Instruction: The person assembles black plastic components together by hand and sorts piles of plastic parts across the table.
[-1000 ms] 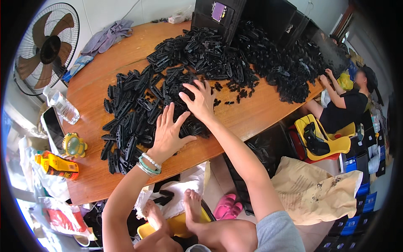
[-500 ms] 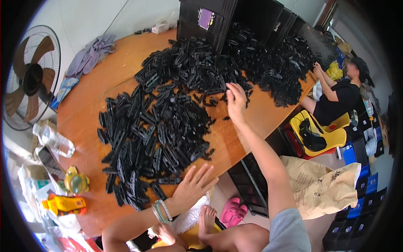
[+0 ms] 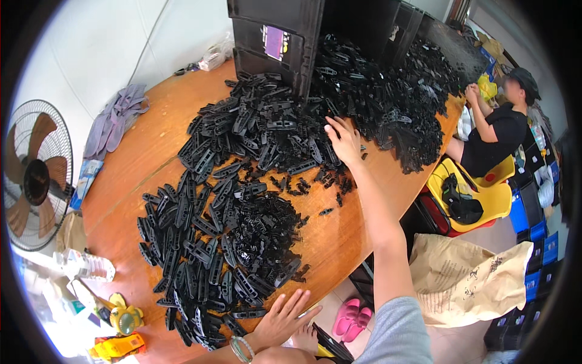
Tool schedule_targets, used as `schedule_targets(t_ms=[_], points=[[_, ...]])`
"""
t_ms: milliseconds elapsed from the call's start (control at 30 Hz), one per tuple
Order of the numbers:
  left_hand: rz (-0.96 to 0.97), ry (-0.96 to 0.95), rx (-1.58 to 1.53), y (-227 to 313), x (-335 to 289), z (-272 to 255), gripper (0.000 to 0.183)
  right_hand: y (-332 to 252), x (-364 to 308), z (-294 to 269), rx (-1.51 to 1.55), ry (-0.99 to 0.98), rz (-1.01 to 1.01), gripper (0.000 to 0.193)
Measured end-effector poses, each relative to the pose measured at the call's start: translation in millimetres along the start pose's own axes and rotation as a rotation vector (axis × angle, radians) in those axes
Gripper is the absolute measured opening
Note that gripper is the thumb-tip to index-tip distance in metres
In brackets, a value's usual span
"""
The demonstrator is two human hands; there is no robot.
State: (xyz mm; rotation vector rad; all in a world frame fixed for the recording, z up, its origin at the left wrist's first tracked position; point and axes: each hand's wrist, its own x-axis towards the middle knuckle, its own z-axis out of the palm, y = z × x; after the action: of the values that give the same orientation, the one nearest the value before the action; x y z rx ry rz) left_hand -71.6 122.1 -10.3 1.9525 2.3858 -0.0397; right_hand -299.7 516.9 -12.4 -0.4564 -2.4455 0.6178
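Note:
My right hand reaches across the wooden table, its fingers apart and touching the right edge of the far heap of long black plastic parts. I see nothing held in it. Spread near the table's front edge, my left hand has its fingers stretched out and wears bracelets on the wrist. Beside it lies a nearer pile of long black plastic parts, with a mound of small black clips on its right side. Several loose small pieces are scattered between the mound and my right hand.
Black crates stand behind the heaps. More black parts cover the table farther right, where another person sits. A fan, a bottle and a yellow toy are at left. A brown paper bag is at right.
The view has tilted, so the table sits lower in the picture. My right hand is still at the far heap's edge, with more loose small pieces below it. My left hand stays by the table's front edge.

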Motion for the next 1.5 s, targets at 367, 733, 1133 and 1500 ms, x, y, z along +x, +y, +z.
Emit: schedule_targets(t_ms=[367,733,1133,1500], points=[[0.002,-0.06,0.017,1,4,4,0.051,-35,-76,-7,0.023,-0.149,-0.294,0.041],[-0.011,0.147,0.14,5,3,18,0.065,32,-4,-16,0.577,0.227,0.012,0.038],[-0.046,0.175,0.123,4,3,25,0.061,42,31,19,0.558,0.007,0.054,0.053],[-0.02,0.112,0.036,2,2,15,0.081,30,53,38,0.289,-0.016,-0.073,0.059]])
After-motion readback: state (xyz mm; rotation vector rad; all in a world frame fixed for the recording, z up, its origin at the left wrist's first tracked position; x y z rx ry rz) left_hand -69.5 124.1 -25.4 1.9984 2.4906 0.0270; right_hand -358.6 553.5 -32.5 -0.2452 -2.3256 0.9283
